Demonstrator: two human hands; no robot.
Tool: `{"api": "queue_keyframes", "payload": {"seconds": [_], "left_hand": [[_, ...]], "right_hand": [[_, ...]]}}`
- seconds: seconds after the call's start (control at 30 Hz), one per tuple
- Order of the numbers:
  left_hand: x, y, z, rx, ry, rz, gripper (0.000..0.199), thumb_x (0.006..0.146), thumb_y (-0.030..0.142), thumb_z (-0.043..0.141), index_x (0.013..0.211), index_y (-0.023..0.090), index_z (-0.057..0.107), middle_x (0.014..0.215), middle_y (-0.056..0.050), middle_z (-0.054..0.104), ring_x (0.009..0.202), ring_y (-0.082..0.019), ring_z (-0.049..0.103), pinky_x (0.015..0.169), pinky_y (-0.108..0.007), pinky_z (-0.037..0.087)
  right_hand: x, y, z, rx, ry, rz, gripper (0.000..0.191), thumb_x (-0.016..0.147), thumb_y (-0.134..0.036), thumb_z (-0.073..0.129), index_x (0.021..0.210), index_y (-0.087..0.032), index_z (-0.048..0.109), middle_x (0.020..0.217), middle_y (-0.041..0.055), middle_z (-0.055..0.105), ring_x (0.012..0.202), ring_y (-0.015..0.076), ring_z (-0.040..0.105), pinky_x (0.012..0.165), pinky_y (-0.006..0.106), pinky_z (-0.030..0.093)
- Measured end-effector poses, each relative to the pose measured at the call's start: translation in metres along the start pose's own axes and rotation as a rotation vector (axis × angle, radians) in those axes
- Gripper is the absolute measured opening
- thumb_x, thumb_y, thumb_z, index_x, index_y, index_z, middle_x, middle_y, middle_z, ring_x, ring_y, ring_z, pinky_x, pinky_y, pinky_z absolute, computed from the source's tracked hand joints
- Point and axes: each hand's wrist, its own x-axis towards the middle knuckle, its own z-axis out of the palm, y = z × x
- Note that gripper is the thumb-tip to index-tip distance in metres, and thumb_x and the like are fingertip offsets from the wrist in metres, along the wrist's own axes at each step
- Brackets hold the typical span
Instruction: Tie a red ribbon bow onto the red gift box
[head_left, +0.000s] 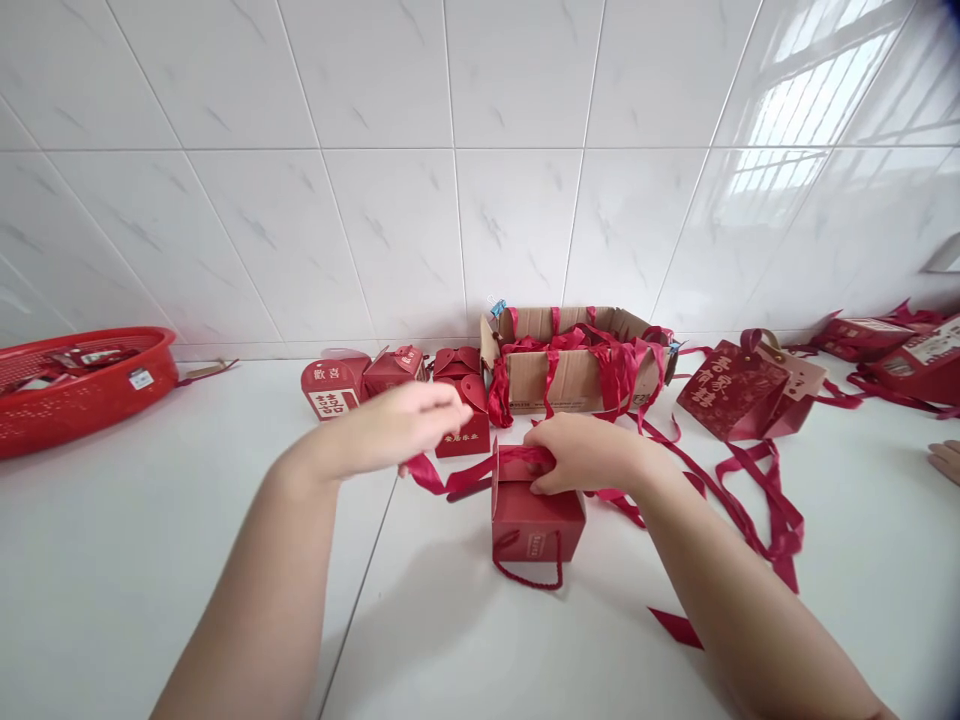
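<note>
A small red gift box (pixel 536 520) with a twisted cord handle stands on the white table in front of me. My right hand (pixel 581 453) is on its top, with fingers closed over the box and the ribbon there. A red ribbon (pixel 469 477) runs from the top of the box leftward to beneath my left hand (pixel 401 425). That hand is raised left of the box, its fingers stretched and close together; the ribbon's end shows below its palm, and its thumb side is hidden.
Behind stands a cardboard box (pixel 574 380) full of red ribbons, with more red boxes (pixel 334 388) beside it. A red basket (pixel 150 370) is at the far left. A larger red box (pixel 731 390), loose ribbons and another person's hand (pixel 946 460) are on the right.
</note>
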Motion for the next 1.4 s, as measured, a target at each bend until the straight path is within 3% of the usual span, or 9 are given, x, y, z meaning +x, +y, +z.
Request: {"api": "queue_keyframes", "payload": {"seconds": [0.1, 0.23, 0.3, 0.4, 0.5, 0.73, 0.93, 1.17, 1.4], "left_hand": [[0.018, -0.003, 0.021, 0.236, -0.213, -0.041, 0.028, 0.076, 0.049, 0.058, 0.077, 0.022, 0.055, 0.066, 0.002, 0.05, 0.046, -0.01, 0.045, 0.042, -0.023, 0.028], [0.033, -0.006, 0.044, 0.345, -0.269, 0.08, 0.026, 0.076, 0.044, 0.058, 0.089, 0.022, 0.055, 0.076, 0.0, 0.058, 0.055, -0.013, 0.054, 0.046, -0.024, 0.033], [0.036, -0.006, 0.049, 0.367, -0.285, 0.074, 0.026, 0.076, 0.043, 0.057, 0.091, 0.022, 0.054, 0.081, -0.001, 0.061, 0.058, -0.015, 0.056, 0.047, -0.025, 0.035], [0.036, -0.006, 0.049, 0.378, -0.3, 0.025, 0.028, 0.075, 0.045, 0.058, 0.092, 0.022, 0.053, 0.089, -0.003, 0.064, 0.063, -0.017, 0.06, 0.048, -0.025, 0.037], [0.037, -0.006, 0.049, 0.368, -0.308, 0.009, 0.03, 0.074, 0.045, 0.059, 0.091, 0.022, 0.053, 0.091, -0.005, 0.064, 0.067, -0.019, 0.062, 0.048, -0.025, 0.038], [0.038, -0.007, 0.051, 0.372, -0.305, -0.013, 0.029, 0.073, 0.046, 0.061, 0.086, 0.022, 0.051, 0.086, -0.004, 0.062, 0.062, -0.018, 0.059, 0.046, -0.025, 0.037], [0.038, -0.006, 0.052, 0.381, -0.293, 0.006, 0.025, 0.072, 0.043, 0.062, 0.084, 0.023, 0.053, 0.082, -0.002, 0.061, 0.063, -0.018, 0.059, 0.048, -0.025, 0.036], [0.04, -0.008, 0.054, 0.366, -0.312, -0.005, 0.027, 0.072, 0.044, 0.062, 0.079, 0.022, 0.049, 0.079, -0.001, 0.058, 0.058, -0.016, 0.056, 0.045, -0.026, 0.035], [0.038, -0.007, 0.052, 0.414, -0.281, 0.013, 0.029, 0.073, 0.046, 0.061, 0.085, 0.022, 0.05, 0.088, -0.003, 0.062, 0.069, -0.019, 0.06, 0.05, -0.026, 0.038]], "right_hand": [[0.004, -0.004, 0.005, 0.003, -0.017, -0.008, 0.017, 0.07, -0.024, 0.057, 0.065, -0.021, 0.041, 0.069, 0.0017, 0.054, 0.058, 0.0158, 0.051, 0.044, 0.028, 0.028], [0.008, -0.005, 0.01, 0.0, 0.019, -0.048, 0.01, 0.069, -0.019, 0.055, 0.078, -0.02, 0.053, 0.084, 0.0051, 0.059, 0.065, 0.0172, 0.055, 0.046, 0.028, 0.033], [0.004, 0.002, 0.006, 0.039, 0.042, -0.061, 0.034, 0.07, -0.027, 0.06, 0.103, -0.02, 0.059, 0.106, 0.0079, 0.059, 0.079, 0.0204, 0.06, 0.05, 0.028, 0.039], [-0.009, 0.019, -0.008, 0.147, -0.035, -0.114, 0.086, 0.066, -0.047, 0.07, 0.143, -0.03, 0.036, 0.143, 0.0072, 0.041, 0.107, 0.0269, 0.058, 0.066, 0.031, 0.049], [-0.022, 0.035, -0.021, 0.179, -0.068, -0.085, 0.106, 0.061, -0.055, 0.074, 0.151, -0.032, 0.021, 0.156, 0.0036, 0.025, 0.134, 0.0328, 0.039, 0.093, 0.038, 0.046], [-0.012, 0.041, -0.018, 0.093, -0.167, 0.091, 0.053, 0.059, -0.049, 0.075, 0.104, -0.023, 0.066, 0.111, 0.007, 0.066, 0.096, 0.0301, 0.063, 0.067, 0.036, 0.049], [-0.013, 0.041, -0.02, 0.105, -0.122, -0.073, 0.03, 0.073, -0.046, 0.064, 0.059, -0.02, 0.056, 0.068, 0.0004, 0.058, 0.062, 0.0161, 0.053, 0.051, 0.028, 0.033], [-0.018, 0.026, -0.025, 0.361, -0.145, -0.299, 0.043, 0.094, -0.045, 0.038, 0.073, -0.018, 0.064, 0.08, 0.0033, 0.068, 0.072, 0.0153, 0.059, 0.067, 0.029, 0.043], [-0.008, 0.017, -0.014, 0.375, -0.135, -0.284, 0.041, 0.095, -0.048, 0.036, 0.075, -0.018, 0.055, 0.079, 0.0019, 0.061, 0.073, 0.0146, 0.055, 0.067, 0.028, 0.041]]}}
